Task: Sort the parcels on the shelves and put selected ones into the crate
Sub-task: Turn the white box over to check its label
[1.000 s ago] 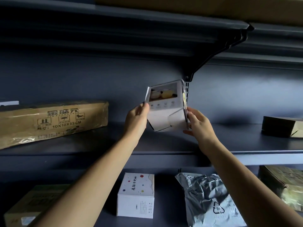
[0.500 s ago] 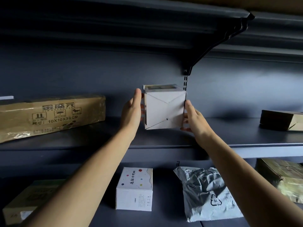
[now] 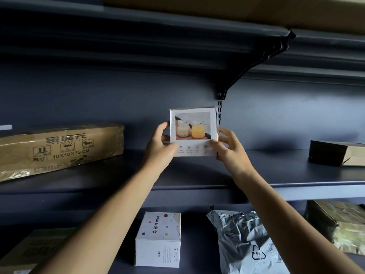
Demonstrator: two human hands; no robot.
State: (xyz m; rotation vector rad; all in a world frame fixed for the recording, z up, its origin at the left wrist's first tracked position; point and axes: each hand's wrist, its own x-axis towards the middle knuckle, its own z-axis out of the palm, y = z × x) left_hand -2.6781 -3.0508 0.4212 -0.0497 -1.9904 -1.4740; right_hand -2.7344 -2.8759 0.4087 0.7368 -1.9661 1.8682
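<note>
Hands clamp the small white box (image 3: 193,131) between them: your left hand (image 3: 160,149) at its 9 o'clock edge, your right hand (image 3: 231,151) at 3 o'clock, fingers (image 3: 226,134) curled round the sides, thumbs on the lower front corners. You hold it before the middle shelf (image 3: 296,175), printed face toward you, near square, neither hand nearer. Its photo shows two filled jars; the print beneath is too small to read. At 9 o'clock a long brown carton (image 3: 59,149) reads "10X10X33 CM"; at 5 o'clock a grey mailer (image 3: 243,244) bears "04". No crate is in view; carrying it there, I judge, comes next.
</note>
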